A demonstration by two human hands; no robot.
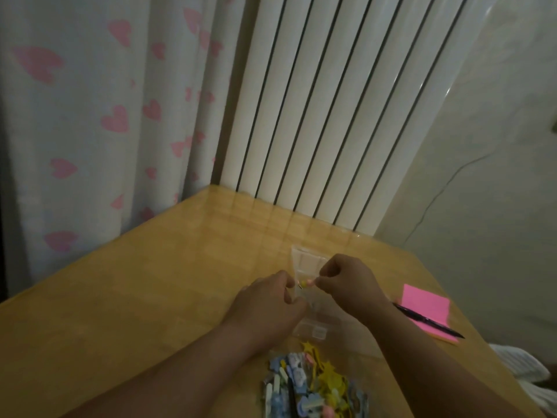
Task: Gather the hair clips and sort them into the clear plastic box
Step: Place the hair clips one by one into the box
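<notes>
A clear plastic box (307, 260) with small compartments lies open on the wooden table, largely hidden under my hands. Both hands hover above it and pinch one small hair clip (306, 284) between them. My left hand (268, 300) grips its left end, my right hand (346, 282) its right end. The clip looks yellow and pink; its shape is blurred. A heap of hair clips (313, 384) in blue, yellow, pink and white lies near the table's front edge, just below the box.
A pink sticky-note pad (425, 309) with a dark pen (428, 321) across it sits to the right. The wooden table (150, 282) butts against a white radiator (316, 116) and a heart-printed curtain (90, 116). White cloth (524, 366) lies past the right edge.
</notes>
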